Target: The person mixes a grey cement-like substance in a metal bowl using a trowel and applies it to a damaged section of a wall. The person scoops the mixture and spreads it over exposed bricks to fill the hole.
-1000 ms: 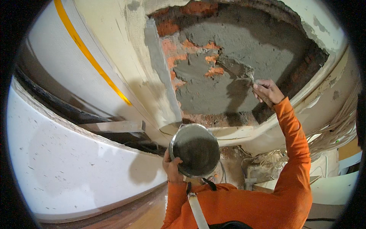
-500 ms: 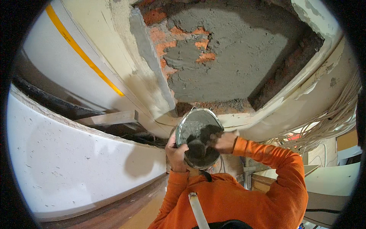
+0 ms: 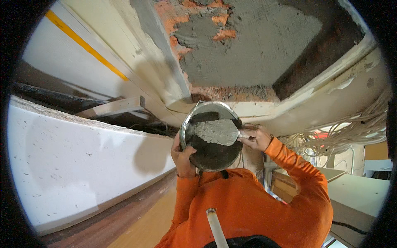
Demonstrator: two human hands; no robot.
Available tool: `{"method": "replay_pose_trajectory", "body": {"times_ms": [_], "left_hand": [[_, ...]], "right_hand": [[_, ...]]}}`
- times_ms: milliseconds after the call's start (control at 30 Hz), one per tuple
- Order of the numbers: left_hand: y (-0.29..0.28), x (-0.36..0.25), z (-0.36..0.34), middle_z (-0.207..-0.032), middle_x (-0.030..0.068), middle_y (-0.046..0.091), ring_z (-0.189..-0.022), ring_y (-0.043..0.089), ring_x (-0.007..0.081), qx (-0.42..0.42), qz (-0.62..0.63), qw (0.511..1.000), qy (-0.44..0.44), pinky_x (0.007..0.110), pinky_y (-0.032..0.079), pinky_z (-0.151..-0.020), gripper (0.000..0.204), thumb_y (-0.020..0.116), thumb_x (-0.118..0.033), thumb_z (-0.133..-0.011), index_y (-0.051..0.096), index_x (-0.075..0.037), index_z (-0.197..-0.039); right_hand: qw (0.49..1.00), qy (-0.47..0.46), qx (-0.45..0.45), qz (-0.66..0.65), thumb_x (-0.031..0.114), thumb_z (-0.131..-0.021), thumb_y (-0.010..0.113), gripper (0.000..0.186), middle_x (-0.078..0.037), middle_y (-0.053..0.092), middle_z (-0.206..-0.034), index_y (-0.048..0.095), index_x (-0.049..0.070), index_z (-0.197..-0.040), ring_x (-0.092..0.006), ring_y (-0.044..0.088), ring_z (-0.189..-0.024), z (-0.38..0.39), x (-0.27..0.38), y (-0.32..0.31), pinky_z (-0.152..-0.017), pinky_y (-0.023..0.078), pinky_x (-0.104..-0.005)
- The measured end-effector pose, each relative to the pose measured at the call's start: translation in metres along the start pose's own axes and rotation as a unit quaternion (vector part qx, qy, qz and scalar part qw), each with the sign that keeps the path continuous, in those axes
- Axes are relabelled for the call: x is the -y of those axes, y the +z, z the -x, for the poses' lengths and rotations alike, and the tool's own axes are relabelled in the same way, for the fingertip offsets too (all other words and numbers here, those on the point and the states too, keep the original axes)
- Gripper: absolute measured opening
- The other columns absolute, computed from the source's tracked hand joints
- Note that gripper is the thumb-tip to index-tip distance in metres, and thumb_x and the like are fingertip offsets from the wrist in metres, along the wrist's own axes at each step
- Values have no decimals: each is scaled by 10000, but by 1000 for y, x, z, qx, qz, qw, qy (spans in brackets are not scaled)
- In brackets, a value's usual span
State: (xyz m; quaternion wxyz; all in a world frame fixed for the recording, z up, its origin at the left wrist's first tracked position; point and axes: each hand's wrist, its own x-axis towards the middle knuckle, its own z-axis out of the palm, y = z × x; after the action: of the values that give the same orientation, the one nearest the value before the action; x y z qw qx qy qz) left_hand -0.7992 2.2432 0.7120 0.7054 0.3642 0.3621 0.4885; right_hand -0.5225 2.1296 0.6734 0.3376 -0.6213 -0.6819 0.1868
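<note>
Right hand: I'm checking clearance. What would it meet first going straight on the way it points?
The right hand points leftward; its trowel would probably strike the left rim of the bucket first, though it might pass above; depth is unclear.

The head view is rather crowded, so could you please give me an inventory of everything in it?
bucket: one, grey, centre
trowel: one, metallic, over the bucket
mortar load: one, grey, on the trowel
wall mortar: one layer, grey, top
brick patches: several, orange, top
strip: one, yellow, upper left
panel: one, white, left
wood piece: one, pale, beyond the panel
cables: many, beige, right
rod: one, whitish, bottom
left hand: one, bare, gripping the bucket
right hand: one, bare, holding the trowel
sleeves: two, orange, below
</note>
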Motion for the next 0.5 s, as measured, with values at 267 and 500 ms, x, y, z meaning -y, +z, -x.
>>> {"method": "replay_pose_trajectory", "body": {"times_ms": [267, 500], "left_hand": [[-17, 21, -15, -1151, 110, 659, -1017, 634, 207, -67, 10, 998, -15, 287, 502, -893, 720, 571, 33, -578, 583, 72, -1297], [-12, 32, -22, -1138, 125, 669, -996, 648, 216, -98, 12, 995, -2, 285, 523, -836, 725, 550, 66, -560, 587, 83, -1284]], "right_hand": [[988, 46, 99, 108, 269, -872, 693, 228, -210, 664, -749, 738, 102, -1019, -333, 636, -590, -101, 20, -111, -594, 510, -425], [971, 151, 182, -42, 262, -969, 610, 276, -28, 579, -638, 624, 26, -827, -97, 516, -467, -261, 27, -157, -425, 426, -283]]}}
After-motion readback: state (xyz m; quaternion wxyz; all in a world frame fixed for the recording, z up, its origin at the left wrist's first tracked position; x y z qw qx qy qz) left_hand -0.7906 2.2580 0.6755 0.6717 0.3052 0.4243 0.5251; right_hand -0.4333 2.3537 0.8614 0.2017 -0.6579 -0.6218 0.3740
